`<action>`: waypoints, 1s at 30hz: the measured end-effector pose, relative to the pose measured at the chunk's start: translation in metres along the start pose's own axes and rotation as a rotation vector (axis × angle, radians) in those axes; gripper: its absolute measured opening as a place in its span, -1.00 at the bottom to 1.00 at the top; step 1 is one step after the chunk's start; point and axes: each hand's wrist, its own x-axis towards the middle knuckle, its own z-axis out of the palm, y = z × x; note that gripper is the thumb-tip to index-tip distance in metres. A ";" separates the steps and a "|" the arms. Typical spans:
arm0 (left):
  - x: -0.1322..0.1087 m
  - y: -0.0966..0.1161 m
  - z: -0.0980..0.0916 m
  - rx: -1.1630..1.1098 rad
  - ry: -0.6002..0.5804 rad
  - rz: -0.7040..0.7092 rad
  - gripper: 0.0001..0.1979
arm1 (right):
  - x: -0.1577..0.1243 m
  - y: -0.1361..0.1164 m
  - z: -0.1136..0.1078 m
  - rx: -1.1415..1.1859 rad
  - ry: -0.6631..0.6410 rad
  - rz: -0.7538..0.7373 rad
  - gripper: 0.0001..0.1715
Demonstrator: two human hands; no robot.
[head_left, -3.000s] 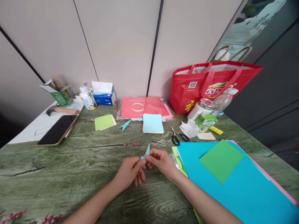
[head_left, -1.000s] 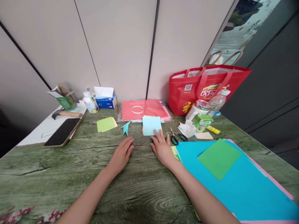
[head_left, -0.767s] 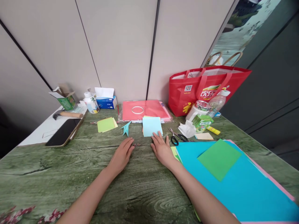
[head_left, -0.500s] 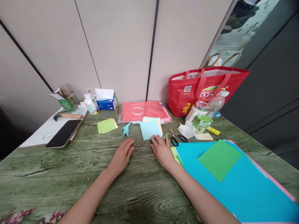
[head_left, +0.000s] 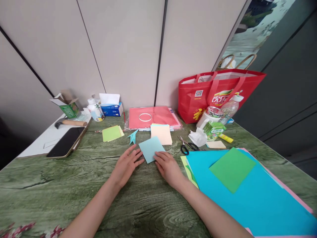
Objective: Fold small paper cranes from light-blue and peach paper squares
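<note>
A square sheet of light blue paper (head_left: 151, 148) lies tilted between my hands, in front of a stack of peach paper squares (head_left: 161, 135). The fingers of my right hand (head_left: 168, 167) are closed on its lower right corner, thumb underneath or at its edge. My left hand (head_left: 126, 165) is open, fingers spread, close by the sheet's left corner; it holds nothing. Just beyond the left hand sits a small folded light blue paper shape (head_left: 133, 137). Green and yellow paper squares (head_left: 111, 133) lie farther left.
Scissors (head_left: 185, 145) lie right of the peach stack. Large blue sheets (head_left: 247, 211) with a green square (head_left: 232, 170) cover the right side. Behind stand a red bag (head_left: 193, 99), a tissue box (head_left: 111, 110) and a white ring (head_left: 145, 117) on red paper. A phone (head_left: 65, 142) and hammer (head_left: 74, 123) lie left.
My right hand has drawn the light blue sheet off the peach stack, toward me and left, turning it. My left hand has spread its fingers near the sheet.
</note>
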 end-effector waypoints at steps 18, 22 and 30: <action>-0.008 0.010 -0.015 0.891 0.066 0.526 -0.59 | 0.007 0.010 -0.020 0.790 0.472 0.547 -0.69; -0.011 0.012 -0.007 0.950 0.059 0.539 -0.29 | 0.011 0.003 -0.019 1.277 0.260 0.752 -0.56; -0.011 0.009 0.003 0.711 0.057 0.325 -0.33 | 0.010 -0.017 -0.027 1.326 -0.092 0.680 -0.62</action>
